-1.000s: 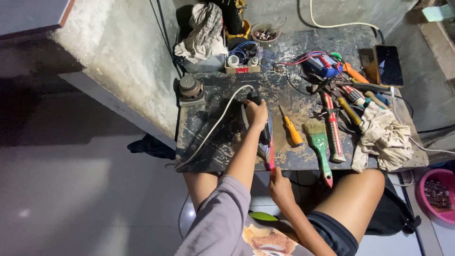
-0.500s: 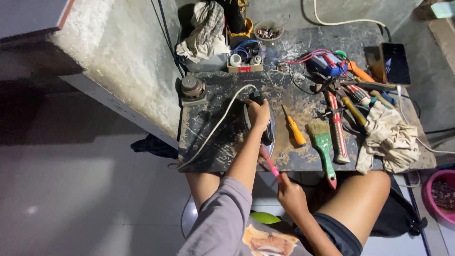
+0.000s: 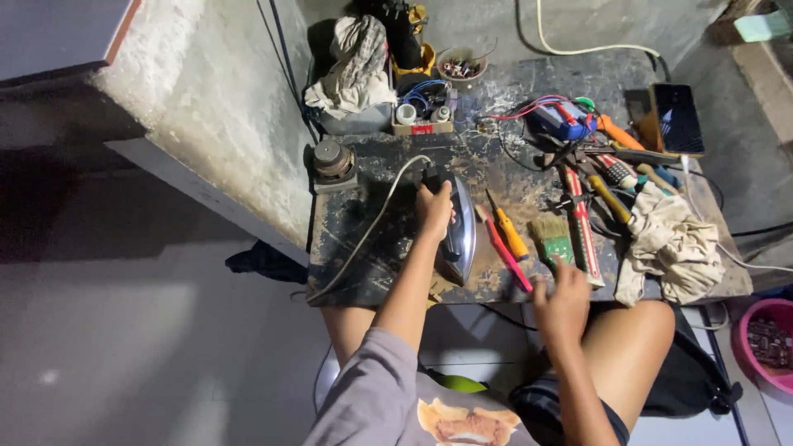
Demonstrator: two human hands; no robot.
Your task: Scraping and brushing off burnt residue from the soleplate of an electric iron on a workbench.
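Cluttered workbench [image 3: 372, 248]: left hand [image 3: 433, 211] clamped on upended iron [image 3: 459, 233], right hand [image 3: 562, 297] loosely open beside red screwdriver [image 3: 505, 250], repair unfinished.

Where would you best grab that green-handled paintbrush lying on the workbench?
Judging by its pose, take the paintbrush by its green handle, coming from the near edge of the bench. The bristles point away toward the far side and the handle points at the person, just ahead of the right hand. A red screwdriver lies to its left and a red-handled tool to its right, so pinch from above.
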